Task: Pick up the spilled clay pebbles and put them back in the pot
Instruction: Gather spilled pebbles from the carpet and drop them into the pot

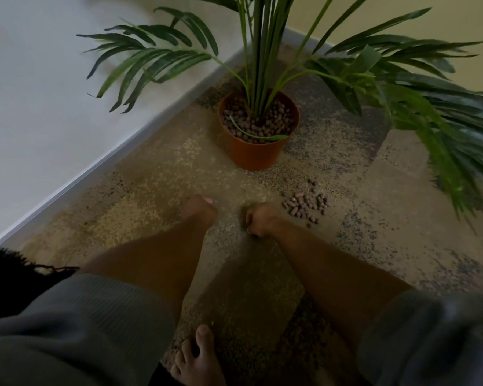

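An orange plastic pot point(255, 156) stands on the carpet near the wall corner, holding a green palm and filled to the rim with brown clay pebbles point(262, 121). A small heap of spilled pebbles point(304, 206) lies on the carpet in front of the pot, to its right. My right hand point(258, 220) hovers just left of that heap, curled into a fist; nothing shows inside it. My left hand point(200, 208) is level with it, further left, bent down at the wrist so that its fingers are mostly hidden.
Long palm fronds point(435, 112) hang low over the carpet at right, and more spread left over the white wall and skirting board point(89, 169). My bare foot point(200, 358) rests on the patterned carpet at the bottom centre, between my grey sleeves.
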Available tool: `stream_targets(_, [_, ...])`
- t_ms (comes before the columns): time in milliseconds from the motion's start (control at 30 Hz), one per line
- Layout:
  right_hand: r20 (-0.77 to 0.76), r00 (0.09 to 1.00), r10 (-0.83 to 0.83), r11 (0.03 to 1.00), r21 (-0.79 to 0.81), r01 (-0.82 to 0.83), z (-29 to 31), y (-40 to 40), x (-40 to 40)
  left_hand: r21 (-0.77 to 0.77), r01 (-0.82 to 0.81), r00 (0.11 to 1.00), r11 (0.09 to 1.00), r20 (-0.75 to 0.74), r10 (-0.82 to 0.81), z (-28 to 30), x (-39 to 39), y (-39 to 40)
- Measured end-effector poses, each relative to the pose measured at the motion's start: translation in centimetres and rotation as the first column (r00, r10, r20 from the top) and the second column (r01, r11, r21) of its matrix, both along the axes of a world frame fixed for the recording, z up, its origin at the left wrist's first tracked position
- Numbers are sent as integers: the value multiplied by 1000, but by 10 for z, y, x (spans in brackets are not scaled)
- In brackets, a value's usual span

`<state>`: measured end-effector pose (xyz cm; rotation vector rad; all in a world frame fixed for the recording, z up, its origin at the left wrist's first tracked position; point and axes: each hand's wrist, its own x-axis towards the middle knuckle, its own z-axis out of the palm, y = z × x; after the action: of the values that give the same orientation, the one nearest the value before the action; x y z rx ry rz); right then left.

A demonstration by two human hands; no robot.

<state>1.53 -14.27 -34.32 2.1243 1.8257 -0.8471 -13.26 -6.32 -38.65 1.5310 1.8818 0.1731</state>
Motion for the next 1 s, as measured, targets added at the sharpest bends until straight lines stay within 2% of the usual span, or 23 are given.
stream_targets(167, [-8, 1000, 26, 999, 40, -26, 4, -2, -2, -35, -25, 999, 999, 21, 26, 8, -4, -4])
stream_targets(300, [0, 999, 54, 999, 6, -54, 6, -2, -4, -95, -27, 998, 995, -64, 21, 10, -6, -2])
stream_targets(400, [-62, 998, -29, 999, -18, 28, 7, -1, -4, -121, -4, 999, 993, -52, -3, 11, -6, -3])
stream_targets(467, [-224, 952, -207, 978, -81, 194, 6, 1, -1, -122, 18, 998, 992, -52, -25, 13, -5, -4])
stream_targets(500, [-373, 839, -396, 918, -161, 362, 6, 3, 1, -139, 20, 999, 990, -41, -26, 15, -3, -5])
stream_targets(533, [-515, 622, -590, 802, -283, 527, 8, 6, 1, -172, 10, 1000, 985, 10, -8, 17, 0, -4])
stream_targets(567, [-610, 360, -706, 669, -408, 622, 11, 9, 2, -221, -24, 990, 975, 131, 54, 18, 4, -1])
stream_targets(600, [-660, 111, -743, 556, -515, 653, 14, 12, 4, -294, -87, 932, 952, 313, 181, 20, 9, 2])
stream_targets(633, [-682, -106, -724, 480, -608, 633, 17, 16, 7, -392, -165, 816, 905, 461, 349, 24, 15, 6])
stream_targets(667, [-684, -295, -667, 440, -681, 585, 22, 20, 11, -481, -230, 691, 846, 531, 489, 32, 20, 10])
stream_targets(700, [-672, -434, -599, 427, -727, 537, 27, 24, 14, -542, -265, 580, 798, 572, 580, 39, 24, 15])
stream_targets(733, [-661, -522, -539, 428, -749, 505, 35, 28, 18, -580, -269, 478, 769, 613, 630, 46, 29, 21])
stream_targets(767, [-657, -573, -490, 438, -754, 490, 43, 33, 21, -599, -259, 387, 758, 655, 649, 55, 34, 28])
stream_targets(867, [-655, -647, -391, 447, -750, 489, 67, 51, 30, -622, -231, 176, 748, 729, 661, 84, 50, 48])
stream_targets(933, [-659, -672, -339, 436, -743, 508, 84, 63, 37, -593, -218, 109, 775, 775, 623, 103, 60, 58])
stream_targets(1000, [-647, -716, -264, 424, -744, 516, 98, 71, 43, -543, -204, 83, 814, 819, 567, 123, 69, 65])
